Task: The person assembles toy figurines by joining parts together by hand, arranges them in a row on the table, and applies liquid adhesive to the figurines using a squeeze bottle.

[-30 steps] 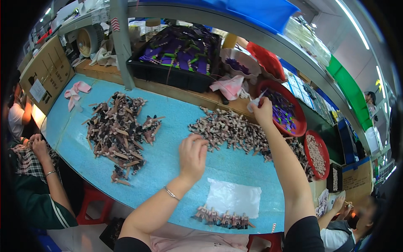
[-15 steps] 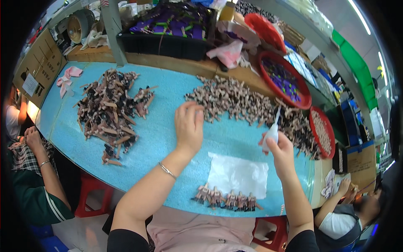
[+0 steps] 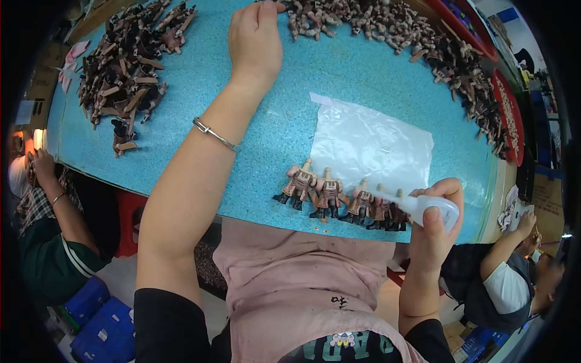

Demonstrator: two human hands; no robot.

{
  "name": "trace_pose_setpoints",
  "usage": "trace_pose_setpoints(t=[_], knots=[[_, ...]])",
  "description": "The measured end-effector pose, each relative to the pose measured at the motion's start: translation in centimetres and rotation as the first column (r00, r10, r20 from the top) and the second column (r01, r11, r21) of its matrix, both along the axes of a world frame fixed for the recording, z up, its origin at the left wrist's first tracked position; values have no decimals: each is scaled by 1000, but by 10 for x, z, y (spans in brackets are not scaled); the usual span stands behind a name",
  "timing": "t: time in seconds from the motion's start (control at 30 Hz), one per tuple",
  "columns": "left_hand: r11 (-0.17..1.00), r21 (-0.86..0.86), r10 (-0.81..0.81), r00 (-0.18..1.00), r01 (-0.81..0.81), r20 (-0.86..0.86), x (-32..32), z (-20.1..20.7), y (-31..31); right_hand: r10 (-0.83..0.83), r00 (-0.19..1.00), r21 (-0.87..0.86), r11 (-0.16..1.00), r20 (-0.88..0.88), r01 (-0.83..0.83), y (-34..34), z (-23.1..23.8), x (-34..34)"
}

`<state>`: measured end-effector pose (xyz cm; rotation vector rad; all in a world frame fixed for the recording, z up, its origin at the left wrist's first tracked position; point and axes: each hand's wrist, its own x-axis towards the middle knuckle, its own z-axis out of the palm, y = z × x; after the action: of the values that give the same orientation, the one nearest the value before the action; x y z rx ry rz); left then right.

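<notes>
My right hand (image 3: 437, 233) grips a small white squeeze bottle (image 3: 437, 210) with a long thin nozzle. The bottle is tilted, its nozzle pointing left over the right end of a row of small headless figurines (image 3: 328, 195). Several of these brown-coated, black-booted figurines lie side by side near the table edge, beside a clear plastic sheet (image 3: 372, 142). Far forward, my left hand (image 3: 255, 45) is at the near edge of a heap of small beige figurine parts (image 3: 363, 18). Its fingers are curled together, and what they hold, if anything, is hidden.
A big pile of dark and brown figurine parts (image 3: 124, 72) covers the blue table's (image 3: 266, 175) left side. More dark parts (image 3: 469, 91) curve along the right, beside a red basin (image 3: 510, 115) of pale pieces. Other people sit at both sides.
My right hand has brought the bottle down toward me and tipped its nozzle left over the figurines. My left hand remains by the beige parts. The view has tilted down toward my lap.
</notes>
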<state>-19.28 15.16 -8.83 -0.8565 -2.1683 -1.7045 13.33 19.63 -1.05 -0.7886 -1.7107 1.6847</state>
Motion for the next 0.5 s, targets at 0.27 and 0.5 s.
trace_pose_setpoints(t=[0.27, 0.5], knots=[[996, 62, -69, 988, 61, 135, 23, 28, -2, 182, 982, 73, 981, -54, -178, -26, 1, -11], [997, 47, -75, 988, 69, 138, 20, 25, -3, 212, 977, 118, 970, 18, -213, -29, 2, -20]])
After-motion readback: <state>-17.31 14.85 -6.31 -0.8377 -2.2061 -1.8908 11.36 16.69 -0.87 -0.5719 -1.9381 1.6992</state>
